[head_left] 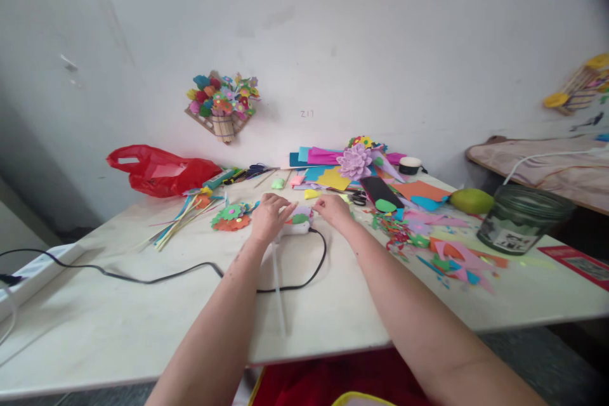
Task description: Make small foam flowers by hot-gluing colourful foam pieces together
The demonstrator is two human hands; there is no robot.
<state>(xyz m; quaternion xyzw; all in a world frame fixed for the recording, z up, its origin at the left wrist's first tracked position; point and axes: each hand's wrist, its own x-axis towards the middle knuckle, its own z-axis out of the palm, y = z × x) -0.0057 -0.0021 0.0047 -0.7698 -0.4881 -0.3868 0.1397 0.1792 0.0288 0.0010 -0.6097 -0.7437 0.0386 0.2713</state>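
Both hands reach over the middle of the white table. My left hand [272, 217] has bent fingers beside a small purple piece [303, 210] and a green piece [301, 219]; whether it grips anything is too small to tell. On the right of these pieces, my right hand [332, 209] has its thumb and fingertips pinched together, and what they hold, if anything, is too small to make out. Just below the pieces lies a white glue gun [295, 228] with a black cord and a clear glue stick [278, 285]. Green and orange foam flowers [230, 214] lie left of my left hand.
A red bag [164, 171] and thin sticks [178, 225] are at the left. Foam sheets [333, 179], a black phone [379, 190], scissors [358, 197] and colourful scraps [402, 228] lie right of centre. Farther right are a green mango [472, 201] and a glass jar [521, 219].
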